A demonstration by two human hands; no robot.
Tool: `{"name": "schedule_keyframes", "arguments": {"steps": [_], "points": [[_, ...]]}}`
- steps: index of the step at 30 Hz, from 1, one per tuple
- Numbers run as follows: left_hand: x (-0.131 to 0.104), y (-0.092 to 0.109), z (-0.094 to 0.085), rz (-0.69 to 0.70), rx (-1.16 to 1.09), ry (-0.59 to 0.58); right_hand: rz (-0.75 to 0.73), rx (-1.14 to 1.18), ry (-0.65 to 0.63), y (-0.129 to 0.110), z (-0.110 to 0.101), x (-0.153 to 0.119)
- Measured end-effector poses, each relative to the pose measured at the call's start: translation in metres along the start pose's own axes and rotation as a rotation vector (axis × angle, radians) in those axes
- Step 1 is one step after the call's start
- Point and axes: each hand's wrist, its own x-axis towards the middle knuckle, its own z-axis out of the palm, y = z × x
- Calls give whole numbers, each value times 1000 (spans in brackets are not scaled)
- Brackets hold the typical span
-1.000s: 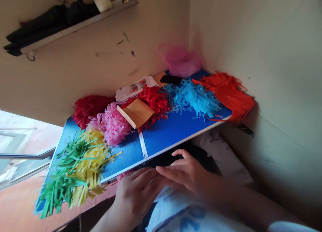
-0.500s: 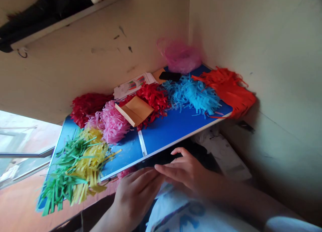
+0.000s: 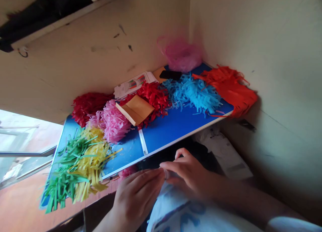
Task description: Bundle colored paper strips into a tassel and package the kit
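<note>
My left hand (image 3: 138, 196) is at the bottom centre, its fingers pressed together and pointing toward my right hand. Beside it, my right hand (image 3: 187, 170) has its fingers bent, with the fingertips meeting those of my left hand. Something small and pale shows between the fingertips, too small to make out. Both hands are over my lap, in front of the blue table (image 3: 171, 131). Beyond them lie fringed paper bundles: green (image 3: 62, 175), yellow (image 3: 92, 161), pink (image 3: 115, 121), red (image 3: 153, 96), light blue (image 3: 198, 93) and orange (image 3: 233, 91). A folded brown paper piece (image 3: 136, 109) rests on the red bundle.
At the back of the table are a black phone (image 3: 170, 74), printed sheets (image 3: 134, 84) and a pink plastic bag (image 3: 183, 56). A dark red bundle (image 3: 90, 106) lies at the left back. A shelf (image 3: 72, 19) hangs on the wall. White packaging (image 3: 228, 155) is below the table's right side.
My right hand's fingers have closed in toward my left fingertips, and a small pale thing now shows there. The view has shifted slightly; the things on the table have stayed put.
</note>
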Motion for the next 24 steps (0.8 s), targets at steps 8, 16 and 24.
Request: {"name": "schedule_keyframes", "arguments": {"steps": [8,16,24], "points": [[-9,3,-7,-52,36,-74,-21,10,28,-2,-7,2],[-29,-1,8,-51,178,27,-52,33,48,14,-2,7],[-53,-17,8,-151,97,168,27,76,89,16,-21,15]]}}
